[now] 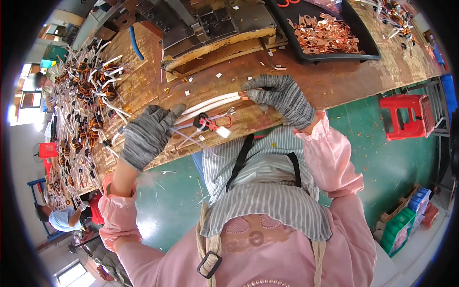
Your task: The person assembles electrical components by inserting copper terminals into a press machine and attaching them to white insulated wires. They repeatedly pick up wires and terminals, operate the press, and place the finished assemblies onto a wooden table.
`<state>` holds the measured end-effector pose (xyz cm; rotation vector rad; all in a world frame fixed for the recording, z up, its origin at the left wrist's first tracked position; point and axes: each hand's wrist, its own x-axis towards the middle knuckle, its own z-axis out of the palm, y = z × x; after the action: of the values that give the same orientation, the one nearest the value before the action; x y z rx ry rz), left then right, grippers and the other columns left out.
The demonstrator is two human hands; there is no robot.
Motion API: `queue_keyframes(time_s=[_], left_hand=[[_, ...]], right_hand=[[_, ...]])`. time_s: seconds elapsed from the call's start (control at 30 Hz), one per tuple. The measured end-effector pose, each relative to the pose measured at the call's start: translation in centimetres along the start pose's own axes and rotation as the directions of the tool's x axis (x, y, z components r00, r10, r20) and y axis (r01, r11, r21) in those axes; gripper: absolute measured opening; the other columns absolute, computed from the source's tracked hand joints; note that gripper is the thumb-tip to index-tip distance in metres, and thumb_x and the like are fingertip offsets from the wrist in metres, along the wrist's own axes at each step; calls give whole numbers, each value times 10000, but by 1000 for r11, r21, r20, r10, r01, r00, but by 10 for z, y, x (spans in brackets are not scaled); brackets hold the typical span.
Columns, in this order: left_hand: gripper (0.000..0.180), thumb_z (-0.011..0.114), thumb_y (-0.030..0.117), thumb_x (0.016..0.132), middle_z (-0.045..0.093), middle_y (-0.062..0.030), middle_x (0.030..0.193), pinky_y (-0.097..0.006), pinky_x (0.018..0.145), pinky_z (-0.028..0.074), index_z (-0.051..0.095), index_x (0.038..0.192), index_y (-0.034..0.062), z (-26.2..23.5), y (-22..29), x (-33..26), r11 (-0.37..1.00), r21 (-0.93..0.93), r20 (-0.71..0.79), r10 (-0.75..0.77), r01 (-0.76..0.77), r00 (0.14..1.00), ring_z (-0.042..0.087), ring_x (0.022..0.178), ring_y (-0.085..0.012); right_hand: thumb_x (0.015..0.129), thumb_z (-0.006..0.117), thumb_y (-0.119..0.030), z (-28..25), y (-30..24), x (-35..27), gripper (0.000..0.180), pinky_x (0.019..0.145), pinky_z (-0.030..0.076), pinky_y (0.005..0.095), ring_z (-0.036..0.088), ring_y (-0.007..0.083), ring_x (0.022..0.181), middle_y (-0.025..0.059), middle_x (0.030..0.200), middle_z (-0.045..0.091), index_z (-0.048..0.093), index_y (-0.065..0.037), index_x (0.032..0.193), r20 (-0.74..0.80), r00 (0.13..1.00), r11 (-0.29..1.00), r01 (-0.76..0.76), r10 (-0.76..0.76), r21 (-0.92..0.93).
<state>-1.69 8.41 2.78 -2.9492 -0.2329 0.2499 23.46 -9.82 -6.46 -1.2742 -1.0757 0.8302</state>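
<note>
Two thick white cables (210, 104) stretch side by side above the front of the wooden bench. My left hand (149, 135), in a grey knitted glove, is closed around their left part. At the right, the fingers of my gloved right hand (282, 97) pinch the copper-coloured end (243, 95) of the cables; whether this is bare strands or a terminal is hidden by the fingers. Just below the cables, near the bench edge, hang thin wires with a black and red part (204, 122) and a white connector (223, 131).
A metal press-like machine (205, 33) stands at the back. Right of it, a black tray (334, 57) holds copper terminals (325, 36). Bundled cables with coils (88, 86) crowd the left. A red stool (406, 115) stands on the green floor. Other people work at far left.
</note>
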Motion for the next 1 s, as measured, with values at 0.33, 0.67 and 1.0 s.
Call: queue_keyframes(time_s=[0.33, 0.67, 1.0], left_hand=[[491, 570, 143, 744, 542, -63, 860, -352, 618, 488, 523, 1231, 194, -62, 2, -5, 966, 259, -21, 21, -15, 1000, 546, 828, -242], [571, 594, 128, 723, 548, -69, 928, -366, 749, 476, 475, 1279, 178, -73, -31, 4, 959, 284, 22, -11, 4, 1000, 528, 911, -261], [566, 563, 125, 751, 552, -50, 882, -350, 699, 488, 453, 1302, 199, -69, -67, 16, 970, 243, -45, 26, -15, 999, 554, 847, -232]], right_hand=[[835, 631, -143, -18, -42, 4, 227, 740, 531, 271, 642, 163, 858, 89, 948, 669, 651, -20, 1025, 130, 990, 979, -86, 63, 187], [864, 603, -139, -17, -46, 40, 241, 635, 505, 220, 622, 98, 738, 49, 930, 658, 616, -40, 1084, 98, 989, 985, 99, -113, 139], [863, 596, -96, -7, -51, 80, 192, 608, 520, 223, 597, 92, 660, 45, 790, 624, 587, 1, 1028, -55, 997, 980, 62, -52, 190]])
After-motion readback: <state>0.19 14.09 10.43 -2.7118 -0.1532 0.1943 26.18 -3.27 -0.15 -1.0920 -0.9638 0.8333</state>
